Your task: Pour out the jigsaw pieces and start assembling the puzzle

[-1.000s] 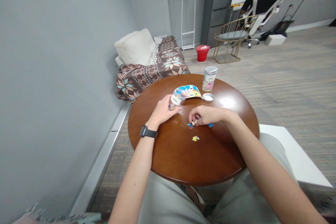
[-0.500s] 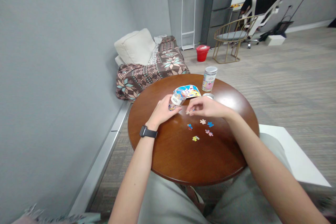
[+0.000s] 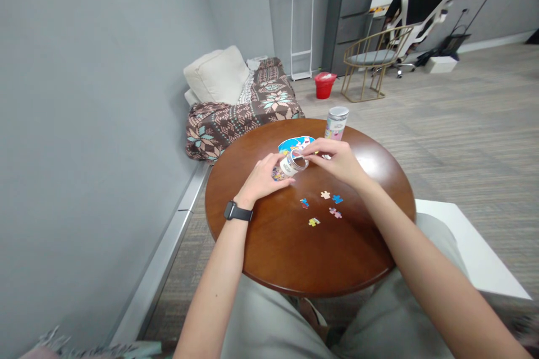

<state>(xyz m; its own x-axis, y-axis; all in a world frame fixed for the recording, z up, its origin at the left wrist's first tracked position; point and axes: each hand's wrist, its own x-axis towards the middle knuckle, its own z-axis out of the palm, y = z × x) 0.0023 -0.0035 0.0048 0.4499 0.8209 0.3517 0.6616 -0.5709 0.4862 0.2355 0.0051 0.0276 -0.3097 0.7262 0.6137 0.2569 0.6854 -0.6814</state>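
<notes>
My left hand (image 3: 263, 180), wearing a black watch, is wrapped round a clear jar (image 3: 288, 165) with a white label. The jar leans to the right, and colourful puzzle pieces show through its lower part. At the jar's open mouth, the thumb and fingers of my right hand (image 3: 330, 160) are pinched together. A puzzle piece appears to be between these fingertips, mostly hidden. On the table in front of the hands lie several loose pieces, among them a pale pink piece (image 3: 325, 194), a blue piece (image 3: 337, 199) and a yellow piece (image 3: 314, 222).
The round brown table (image 3: 295, 258) carries a picture card (image 3: 290, 143) behind the jar and a second, lidded can (image 3: 337, 122) at the back. A patterned sofa (image 3: 248, 118) stands beyond on the left. Farther off are a red bin (image 3: 324, 85), a wire chair (image 3: 373, 59) and a seated person.
My right hand has risen from just above the table to the jar's mouth. My left hand has tipped the jar over to the right, so its opening faces the right hand.
</notes>
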